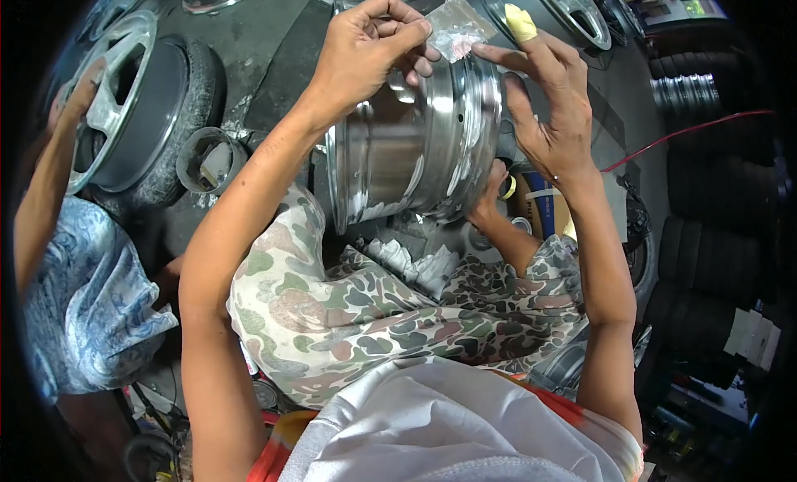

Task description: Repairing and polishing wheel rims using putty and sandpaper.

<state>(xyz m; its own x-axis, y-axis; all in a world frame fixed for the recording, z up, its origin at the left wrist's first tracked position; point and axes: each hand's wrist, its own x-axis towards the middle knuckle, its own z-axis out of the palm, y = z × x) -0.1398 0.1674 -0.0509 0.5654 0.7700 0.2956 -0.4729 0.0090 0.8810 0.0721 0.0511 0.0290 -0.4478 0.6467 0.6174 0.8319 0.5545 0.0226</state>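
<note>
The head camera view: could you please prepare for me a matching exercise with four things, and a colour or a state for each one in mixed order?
Things:
1. wearer's left hand
2. wearer's right hand
3. wheel rim ahead of the lap
4. trousers

Colours and states:
A. has a yellow wrap on one finger
B. camouflage-patterned
C. pinches a small thin sheet
D. silvery, with whitish smears

Right pairs: 1-C, 2-A, 3-D, 4-B
</note>
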